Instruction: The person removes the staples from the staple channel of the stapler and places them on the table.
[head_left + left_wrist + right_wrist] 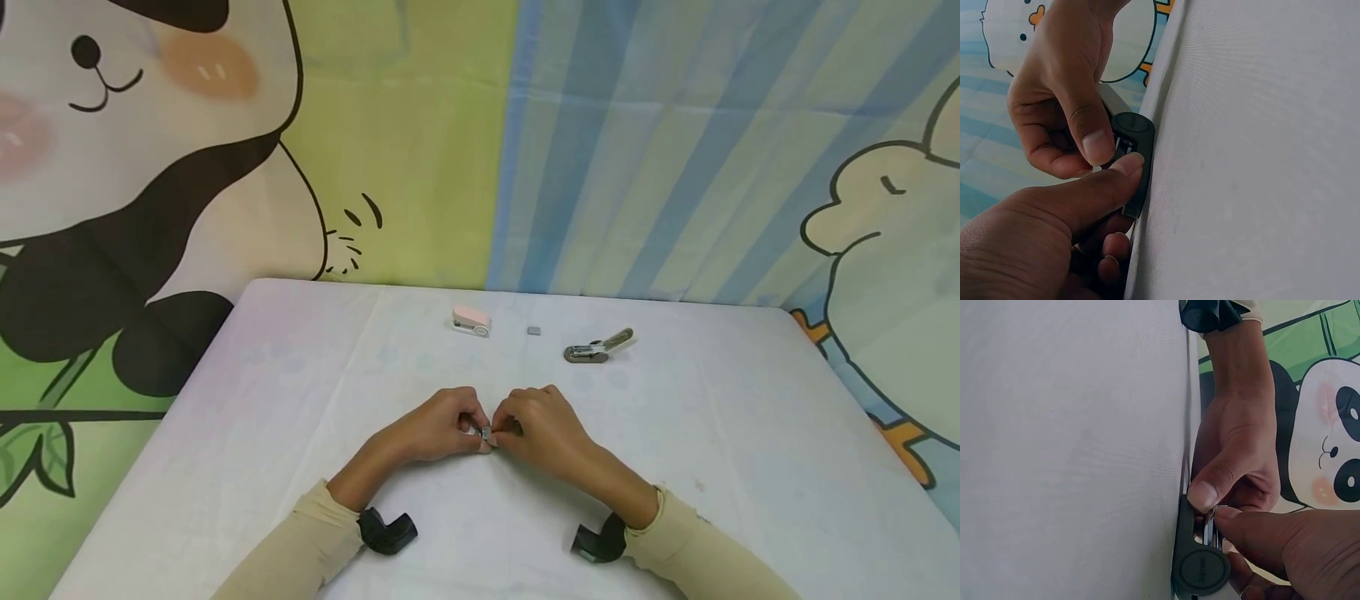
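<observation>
A small dark grey-green stapler [1200,569] with a rounded end and a silver metal part is between my two hands. My left hand [450,425] grips its body, the thumb pressing on the dark edge in both wrist views. Thumb and fingers of my right hand [542,425] pinch at the silver metal part [1211,531]. From the head, fingers hide most of this stapler, leaving a little silvery bit showing. Beyond the hands lie a pink and white stapler [471,322], a small grey block of staples [533,331] and an olive-grey stapler [598,347] with its arm swung up.
A white cloth covers the table [360,375]. Its far edge meets a printed curtain [420,167] with cartoon animals. A dark wrist camera [387,532] sits on the left sleeve, another dark camera [600,540] on the right one.
</observation>
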`<control>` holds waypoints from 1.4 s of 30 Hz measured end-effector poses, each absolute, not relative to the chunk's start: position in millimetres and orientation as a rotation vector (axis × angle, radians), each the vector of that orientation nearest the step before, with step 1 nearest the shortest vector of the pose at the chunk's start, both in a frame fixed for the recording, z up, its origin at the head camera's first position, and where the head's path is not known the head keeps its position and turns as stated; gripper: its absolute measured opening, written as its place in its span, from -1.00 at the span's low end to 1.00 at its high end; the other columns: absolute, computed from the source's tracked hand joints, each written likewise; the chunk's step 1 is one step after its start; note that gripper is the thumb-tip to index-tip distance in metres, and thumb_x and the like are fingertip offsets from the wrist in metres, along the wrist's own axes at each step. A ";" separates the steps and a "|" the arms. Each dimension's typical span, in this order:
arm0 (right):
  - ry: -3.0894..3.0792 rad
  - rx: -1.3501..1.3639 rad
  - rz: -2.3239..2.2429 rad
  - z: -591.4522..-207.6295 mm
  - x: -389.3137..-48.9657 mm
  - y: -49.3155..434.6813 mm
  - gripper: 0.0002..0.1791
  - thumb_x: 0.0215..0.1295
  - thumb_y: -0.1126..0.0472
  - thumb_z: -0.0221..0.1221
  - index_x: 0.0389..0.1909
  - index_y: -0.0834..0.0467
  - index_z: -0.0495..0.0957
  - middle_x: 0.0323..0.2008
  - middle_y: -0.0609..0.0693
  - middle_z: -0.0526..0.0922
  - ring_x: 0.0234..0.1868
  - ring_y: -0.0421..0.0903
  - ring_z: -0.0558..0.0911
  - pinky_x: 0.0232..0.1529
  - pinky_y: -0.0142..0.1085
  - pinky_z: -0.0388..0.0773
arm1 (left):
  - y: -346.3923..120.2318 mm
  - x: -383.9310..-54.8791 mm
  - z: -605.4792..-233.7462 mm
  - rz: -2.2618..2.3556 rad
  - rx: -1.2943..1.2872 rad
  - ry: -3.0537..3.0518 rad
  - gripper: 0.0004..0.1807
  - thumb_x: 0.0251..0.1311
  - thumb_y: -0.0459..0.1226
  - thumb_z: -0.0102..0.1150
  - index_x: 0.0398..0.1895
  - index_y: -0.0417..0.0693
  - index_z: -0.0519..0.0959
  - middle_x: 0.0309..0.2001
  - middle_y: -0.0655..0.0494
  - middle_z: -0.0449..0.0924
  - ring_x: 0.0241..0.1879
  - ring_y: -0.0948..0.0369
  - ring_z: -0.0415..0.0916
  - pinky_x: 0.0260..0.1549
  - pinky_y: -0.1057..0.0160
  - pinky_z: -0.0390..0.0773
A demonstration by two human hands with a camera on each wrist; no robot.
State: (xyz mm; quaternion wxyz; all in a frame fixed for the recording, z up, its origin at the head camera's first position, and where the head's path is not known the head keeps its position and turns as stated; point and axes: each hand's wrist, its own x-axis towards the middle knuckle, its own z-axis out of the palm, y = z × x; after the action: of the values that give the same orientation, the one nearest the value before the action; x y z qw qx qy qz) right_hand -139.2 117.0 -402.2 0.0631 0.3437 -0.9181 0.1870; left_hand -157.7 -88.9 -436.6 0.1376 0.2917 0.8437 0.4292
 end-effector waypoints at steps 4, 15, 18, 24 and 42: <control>-2.737 1.038 0.587 -404.6 -139.1 117.8 -0.81 -0.01 0.09 0.49 -0.35 -0.03 0.73 -0.49 -0.27 0.56 -0.44 -0.31 0.50 -0.17 -0.19 0.35 | -88.3 -158.1 -437.5 1.239 0.845 2.444 -0.86 0.01 -0.26 0.47 -0.42 0.14 0.66 -0.38 0.17 0.47 -0.37 0.29 0.40 -0.38 0.31 0.43; -2.742 1.092 0.560 -403.5 -138.4 118.8 -0.84 0.06 0.11 0.45 -0.31 -0.02 0.75 -0.40 -0.25 0.60 -0.35 -0.27 0.55 -0.03 -0.08 0.30 | -87.5 -158.3 -438.0 1.247 0.844 2.446 -0.87 0.00 -0.23 0.48 -0.42 0.15 0.68 -0.41 0.17 0.47 -0.40 0.30 0.40 -0.42 0.33 0.42; -2.739 1.099 0.576 -402.6 -137.9 118.8 -0.85 0.09 0.11 0.44 -0.29 -0.03 0.75 -0.37 -0.25 0.62 -0.31 -0.27 0.56 -0.04 -0.13 0.30 | -87.8 -158.2 -437.9 1.245 0.838 2.445 -0.87 0.00 -0.23 0.48 -0.42 0.16 0.68 -0.41 0.18 0.47 -0.40 0.30 0.40 -0.42 0.33 0.42; -2.719 1.118 0.601 -401.5 -137.8 119.1 -0.87 0.12 0.13 0.42 -0.29 -0.03 0.75 -0.33 -0.25 0.66 -0.23 -0.24 0.57 -0.09 -0.22 0.31 | -88.0 -158.3 -437.3 1.236 0.856 2.451 -0.87 0.01 -0.23 0.47 -0.41 0.15 0.68 -0.41 0.17 0.46 -0.41 0.30 0.39 -0.43 0.33 0.41; -2.678 1.192 0.905 -402.0 -146.1 127.5 -0.91 0.13 0.27 0.39 -0.33 0.06 0.74 -0.39 -0.23 0.68 -0.36 -0.20 0.55 -0.24 -0.26 0.36 | -87.6 -158.5 -437.0 1.231 0.848 2.453 -0.86 0.00 -0.24 0.48 -0.40 0.12 0.67 -0.41 0.20 0.47 -0.41 0.30 0.39 -0.42 0.32 0.42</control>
State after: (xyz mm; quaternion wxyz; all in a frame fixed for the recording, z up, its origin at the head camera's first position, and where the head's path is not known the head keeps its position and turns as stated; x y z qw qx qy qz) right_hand -146.1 127.5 -402.0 0.0368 0.3883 -0.8723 0.2948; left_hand -158.5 -87.6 -437.0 0.1340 0.2925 0.8462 0.4247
